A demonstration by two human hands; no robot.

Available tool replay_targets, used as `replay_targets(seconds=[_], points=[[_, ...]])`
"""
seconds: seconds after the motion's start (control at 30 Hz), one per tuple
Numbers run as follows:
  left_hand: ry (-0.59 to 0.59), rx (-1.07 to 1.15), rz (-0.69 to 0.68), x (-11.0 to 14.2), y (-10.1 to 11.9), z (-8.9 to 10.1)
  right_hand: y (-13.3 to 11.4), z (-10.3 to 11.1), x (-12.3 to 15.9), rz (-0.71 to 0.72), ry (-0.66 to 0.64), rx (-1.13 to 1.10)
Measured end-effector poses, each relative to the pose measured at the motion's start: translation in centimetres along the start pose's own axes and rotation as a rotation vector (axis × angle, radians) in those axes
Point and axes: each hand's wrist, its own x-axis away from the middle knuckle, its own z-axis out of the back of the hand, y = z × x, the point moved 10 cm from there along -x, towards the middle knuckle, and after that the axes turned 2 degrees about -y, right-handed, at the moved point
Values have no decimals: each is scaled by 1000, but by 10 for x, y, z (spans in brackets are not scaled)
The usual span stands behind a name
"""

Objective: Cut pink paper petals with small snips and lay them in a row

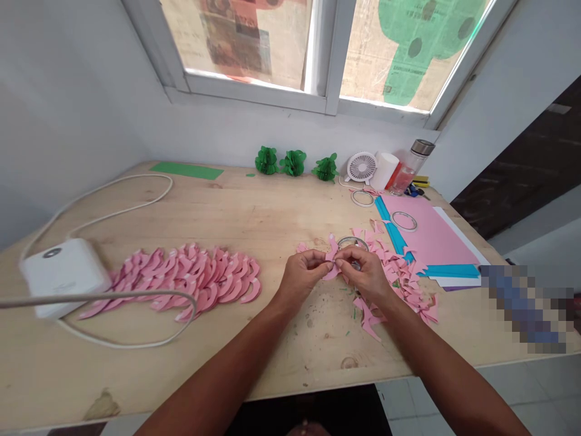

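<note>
A curved pink paper cutout (333,247) is pinched between my two hands over the middle of the table. My left hand (303,274) grips it from the left with thumb and fingers closed. From the other side my right hand (364,272) has its fingertips pressed together at the paper's edge. Whether a bit of tape is also between those fingertips is too small to tell. Just behind the right hand lies a tape roll (353,241), partly hidden. Pink paper scraps (408,278) are heaped beside and under the right hand. Rows of curved pink cutouts (213,278) lie overlapped to the left.
A white box-shaped device (68,272) with a looping cable (131,345) sits at left. Green paper ornaments (293,162), a small fan (362,166) and a glass bottle (412,166) stand along the back. Pink sheets (436,233) and another tape roll (403,221) lie at right.
</note>
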Motion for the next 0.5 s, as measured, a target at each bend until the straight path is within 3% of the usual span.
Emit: replay_targets(seconds=[0.5], points=[[43, -15, -18, -1, -2, 3, 0, 1, 0, 5, 33, 30]])
